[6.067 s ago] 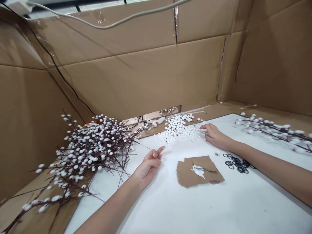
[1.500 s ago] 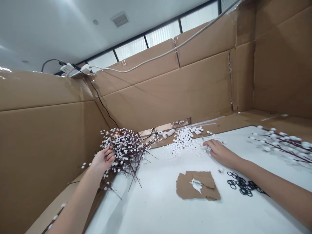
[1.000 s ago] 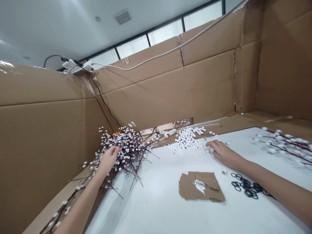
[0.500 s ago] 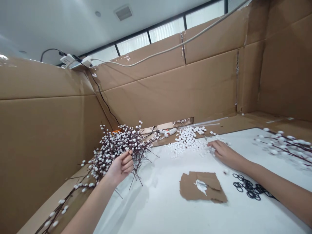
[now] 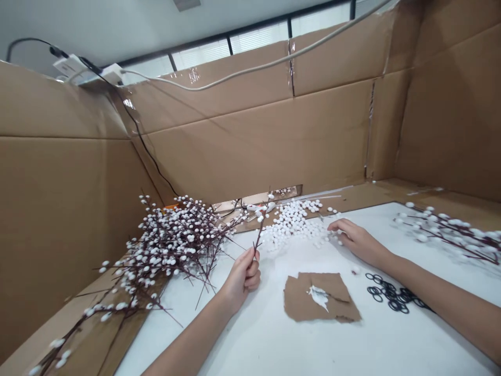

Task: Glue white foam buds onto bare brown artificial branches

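My left hand (image 5: 239,279) is closed round the lower stem of a dark brown berry twig (image 5: 259,233), held upright with a few white berries toward its top. Left of this hand lies a heap of similar berry branches (image 5: 176,235). My right hand (image 5: 354,237) rests on the white board beside the right end of a pile of loose white berries (image 5: 293,219). Its fingers are loosely bent and apart, with nothing clearly seen in them. A torn piece of cardboard (image 5: 293,300) lies between my forearms, bearing a smear of white paste (image 5: 319,297).
Black rings (image 5: 387,293) lie by my right forearm, near a single berry (image 5: 355,271). More berry branches (image 5: 457,230) lie at right. A white glue gun (image 5: 254,208) sits behind the pile. Cardboard walls (image 5: 235,141) surround the white board (image 5: 266,344); a cable (image 5: 235,78) hangs across them.
My left hand moved from the heap of branches to the right, over the board, and a twig now shows in it. My right hand has stayed by the loose berries. The view tilted down slightly.
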Demonstrator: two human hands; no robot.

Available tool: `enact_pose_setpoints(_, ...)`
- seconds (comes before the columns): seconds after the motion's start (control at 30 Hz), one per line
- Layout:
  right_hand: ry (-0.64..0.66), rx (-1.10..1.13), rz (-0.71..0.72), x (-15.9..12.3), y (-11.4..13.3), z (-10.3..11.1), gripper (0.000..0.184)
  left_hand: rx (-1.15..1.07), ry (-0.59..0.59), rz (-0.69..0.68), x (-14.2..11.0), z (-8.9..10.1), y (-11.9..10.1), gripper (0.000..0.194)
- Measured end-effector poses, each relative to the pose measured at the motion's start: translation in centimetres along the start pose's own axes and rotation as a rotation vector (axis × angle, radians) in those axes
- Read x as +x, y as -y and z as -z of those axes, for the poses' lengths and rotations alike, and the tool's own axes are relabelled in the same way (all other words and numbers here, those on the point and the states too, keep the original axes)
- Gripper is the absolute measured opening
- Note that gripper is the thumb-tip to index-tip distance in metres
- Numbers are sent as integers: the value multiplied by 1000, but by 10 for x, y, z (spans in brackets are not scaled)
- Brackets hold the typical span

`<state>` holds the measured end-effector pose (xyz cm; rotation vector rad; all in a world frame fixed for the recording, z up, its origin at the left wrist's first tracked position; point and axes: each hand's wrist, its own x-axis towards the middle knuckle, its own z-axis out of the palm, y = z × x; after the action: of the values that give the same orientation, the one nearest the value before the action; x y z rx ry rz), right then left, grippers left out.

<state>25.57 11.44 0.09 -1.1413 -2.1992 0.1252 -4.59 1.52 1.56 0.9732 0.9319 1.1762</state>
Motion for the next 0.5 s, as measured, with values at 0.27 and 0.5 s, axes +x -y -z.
enact_pose_setpoints(0.27, 128, -83, 24, 48, 33, -8, 32, -35, 29, -15, -1, 2, 4, 35)
enact_pose_setpoints(0.5, 478, -217, 2, 106, 50, -46, 24, -44, 19, -24, 0, 4, 7, 39)
